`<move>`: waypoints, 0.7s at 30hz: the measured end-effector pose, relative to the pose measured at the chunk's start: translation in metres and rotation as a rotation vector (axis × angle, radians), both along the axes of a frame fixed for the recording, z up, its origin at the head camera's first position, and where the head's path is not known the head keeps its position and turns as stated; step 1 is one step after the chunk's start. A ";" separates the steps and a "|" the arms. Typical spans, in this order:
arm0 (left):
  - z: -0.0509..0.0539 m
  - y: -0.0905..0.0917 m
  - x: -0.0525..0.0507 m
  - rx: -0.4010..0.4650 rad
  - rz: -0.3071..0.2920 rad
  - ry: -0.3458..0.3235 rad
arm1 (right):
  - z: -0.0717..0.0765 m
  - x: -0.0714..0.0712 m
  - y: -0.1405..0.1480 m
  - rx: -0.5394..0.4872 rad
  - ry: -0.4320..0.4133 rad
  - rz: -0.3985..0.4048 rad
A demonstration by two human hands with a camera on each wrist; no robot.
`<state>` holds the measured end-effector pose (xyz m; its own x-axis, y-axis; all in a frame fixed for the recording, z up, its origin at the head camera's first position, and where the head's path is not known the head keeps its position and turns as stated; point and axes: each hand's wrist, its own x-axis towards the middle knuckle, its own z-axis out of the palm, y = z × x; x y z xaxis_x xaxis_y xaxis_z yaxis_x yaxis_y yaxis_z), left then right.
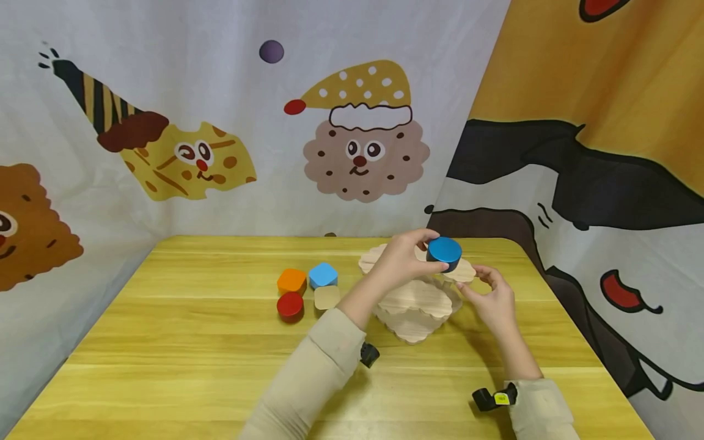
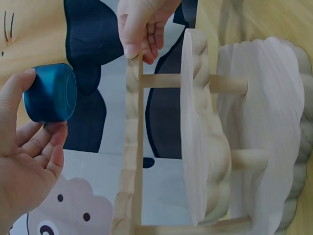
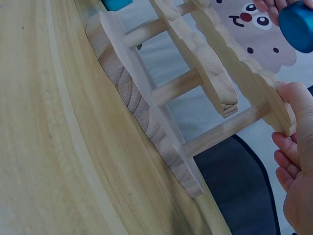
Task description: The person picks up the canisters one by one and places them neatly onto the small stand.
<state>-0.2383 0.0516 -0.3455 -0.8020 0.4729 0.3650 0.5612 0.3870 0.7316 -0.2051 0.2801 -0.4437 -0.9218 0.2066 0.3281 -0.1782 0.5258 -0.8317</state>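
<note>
Sleeve (image 1: 313,366) at bottom centre, the left hand (image 1: 403,258) pinches a blue cylinder (image 1: 445,252) right of centre, which slackening could drop onto the wooden stand (image 1: 415,299) the right hand (image 1: 495,302) pinches.

In the head view, the sleeved left arm (image 1: 316,376) slants up from bottom centre; the left hand (image 1: 406,255), right of centre, grips with thumb and fingers apart. The right arm (image 1: 517,354) rises from lower right, the right hand (image 1: 495,299) pinching.
</note>
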 end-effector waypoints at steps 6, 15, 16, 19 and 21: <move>-0.005 0.015 -0.006 0.026 -0.007 0.003 | -0.001 -0.001 0.000 -0.013 -0.008 -0.004; -0.009 0.036 -0.010 0.033 0.001 -0.031 | 0.001 0.001 0.001 -0.017 -0.041 0.001; -0.010 0.038 -0.011 0.030 0.005 -0.043 | 0.001 0.001 0.001 -0.016 -0.047 0.000; -0.013 0.044 -0.011 0.018 0.016 -0.083 | 0.002 0.001 0.001 -0.015 -0.063 -0.009; -0.015 0.048 -0.012 0.013 0.020 -0.101 | 0.002 0.002 0.001 -0.010 -0.066 -0.017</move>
<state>-0.2503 0.0997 -0.3603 -0.8443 0.4522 0.2875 0.4763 0.3873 0.7894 -0.2032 0.2808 -0.4413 -0.9375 0.2257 0.2647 -0.1139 0.5198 -0.8467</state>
